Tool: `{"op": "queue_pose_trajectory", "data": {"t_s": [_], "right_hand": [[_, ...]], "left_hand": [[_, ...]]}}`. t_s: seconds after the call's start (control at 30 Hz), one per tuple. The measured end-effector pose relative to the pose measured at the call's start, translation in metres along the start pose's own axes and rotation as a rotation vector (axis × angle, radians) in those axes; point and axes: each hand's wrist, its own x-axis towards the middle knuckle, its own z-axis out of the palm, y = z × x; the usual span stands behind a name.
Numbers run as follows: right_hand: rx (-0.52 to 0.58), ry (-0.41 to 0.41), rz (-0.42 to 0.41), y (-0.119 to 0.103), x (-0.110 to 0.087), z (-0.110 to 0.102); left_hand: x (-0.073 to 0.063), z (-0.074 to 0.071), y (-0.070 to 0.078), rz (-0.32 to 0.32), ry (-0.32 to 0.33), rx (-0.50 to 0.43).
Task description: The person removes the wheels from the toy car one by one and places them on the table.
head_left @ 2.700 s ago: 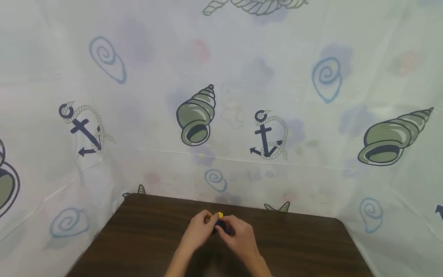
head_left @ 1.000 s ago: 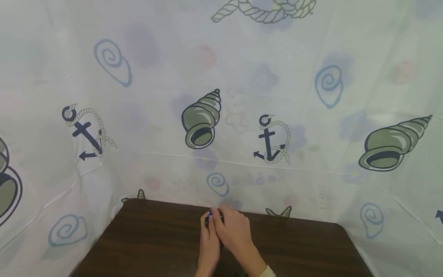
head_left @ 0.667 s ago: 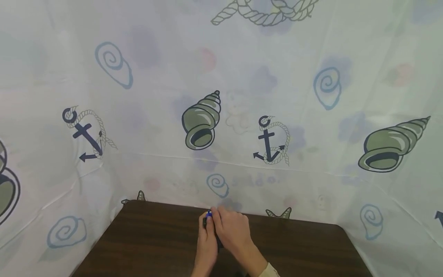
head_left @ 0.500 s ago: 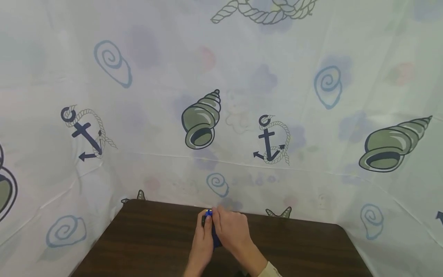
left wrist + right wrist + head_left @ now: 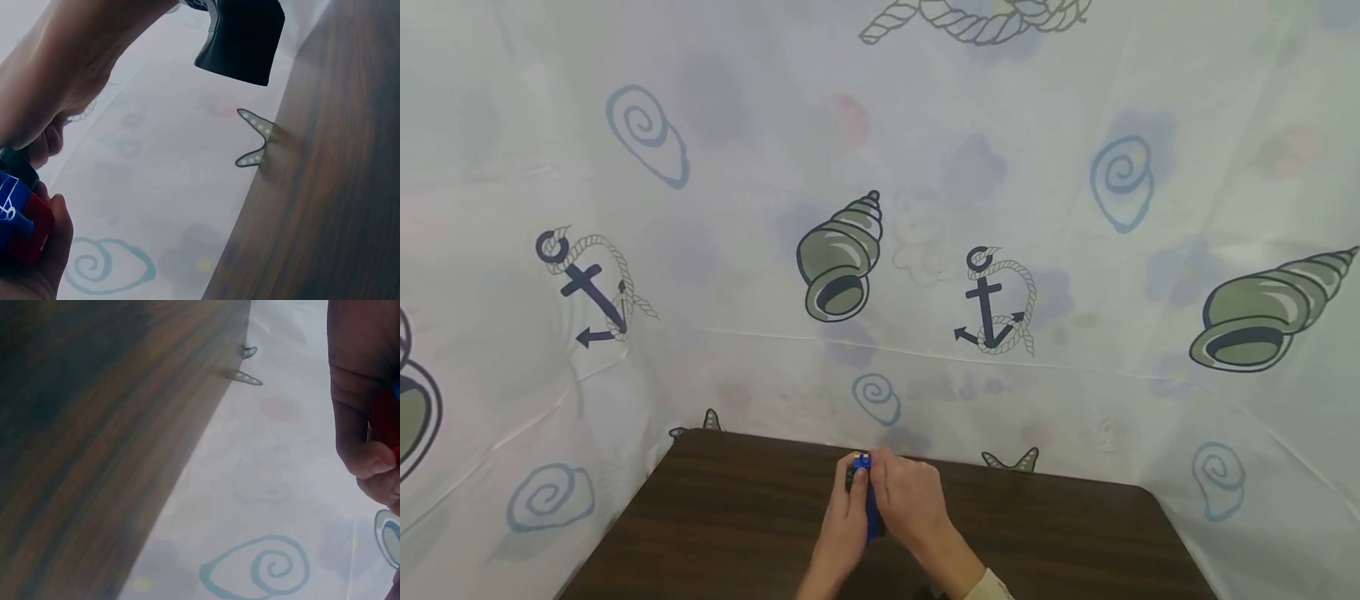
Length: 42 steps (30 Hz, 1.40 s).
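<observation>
The left hand (image 5: 844, 521) and the right hand (image 5: 913, 504) are close together, and both hold one small toy (image 5: 30, 225). The toy is right in the grip, between the two hands, over the brown table (image 5: 737, 500). The left hand has its fingers and thumb bent round the toy, with the thumb lying on it. The right hand is curled too, and its fingers hold the other side and the top. The toy is blue and red, with white lines on the blue part. A round black part (image 5: 17, 167) sits next to the blue, just by the right hand's bent fingers. A tiny bit of yellow shows at the top of the grip, but most of the toy is hidden by the hands, so I cannot tell its whole shape. Back from the right hand, at that wrist, there is a pale sleeve (image 5: 990, 586). A black boxy thing (image 5: 244, 37) is by the right arm, well apart from the toy. Past the grip, behind the table, hangs a white cloth (image 5: 745, 167). Just beyond the hands it has a blue swirl (image 5: 877, 398), and higher up there are a green shell (image 5: 841, 254) and a dark anchor (image 5: 987, 304). A starfish picture (image 5: 1011, 461) peeks over the table edge, to the right of the grip.
</observation>
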Motion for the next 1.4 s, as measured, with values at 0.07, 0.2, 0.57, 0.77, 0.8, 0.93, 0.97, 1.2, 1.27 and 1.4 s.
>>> {"op": "queue_pose_trajectory", "data": {"t_s": [0.07,0.2,0.57,0.77,0.8,0.93,0.97,1.2,1.27,1.4], "right_hand": [[0.033,-0.015,0.037,0.002,-0.001,0.001],[0.096,-0.032,0.113,0.005,0.0,0.002],[0.124,-0.095,0.146,0.01,0.004,0.002],[0.206,-0.098,0.15,0.012,0.006,-0.001],[0.221,-0.09,0.148,0.012,0.007,-0.002],[0.407,-0.092,0.218,0.013,0.008,-0.005],[0.483,-0.1,0.256,0.013,0.008,-0.006],[0.82,-0.141,0.399,0.01,0.008,-0.016],[0.831,-0.145,0.421,0.011,0.007,-0.018],[0.832,-0.147,0.503,0.017,0.005,-0.02]], "left_hand": [[0.001,0.003,0.002,-0.01,0.002,-0.008],[0.003,0.01,0.006,-0.029,0.029,-0.009],[0.006,0.015,0.005,-0.054,0.04,0.007],[0.004,0.014,0.012,-0.038,0.049,0.043],[0.004,0.014,0.013,-0.032,0.048,0.049],[0.005,0.012,0.018,-0.006,0.027,-0.009],[0.006,0.011,0.019,0.004,0.015,-0.04],[0.003,0.01,0.026,0.033,-0.024,-0.218],[0.001,0.01,0.029,0.025,-0.036,-0.254],[-0.001,0.005,0.038,0.001,-0.114,-0.368]]}}
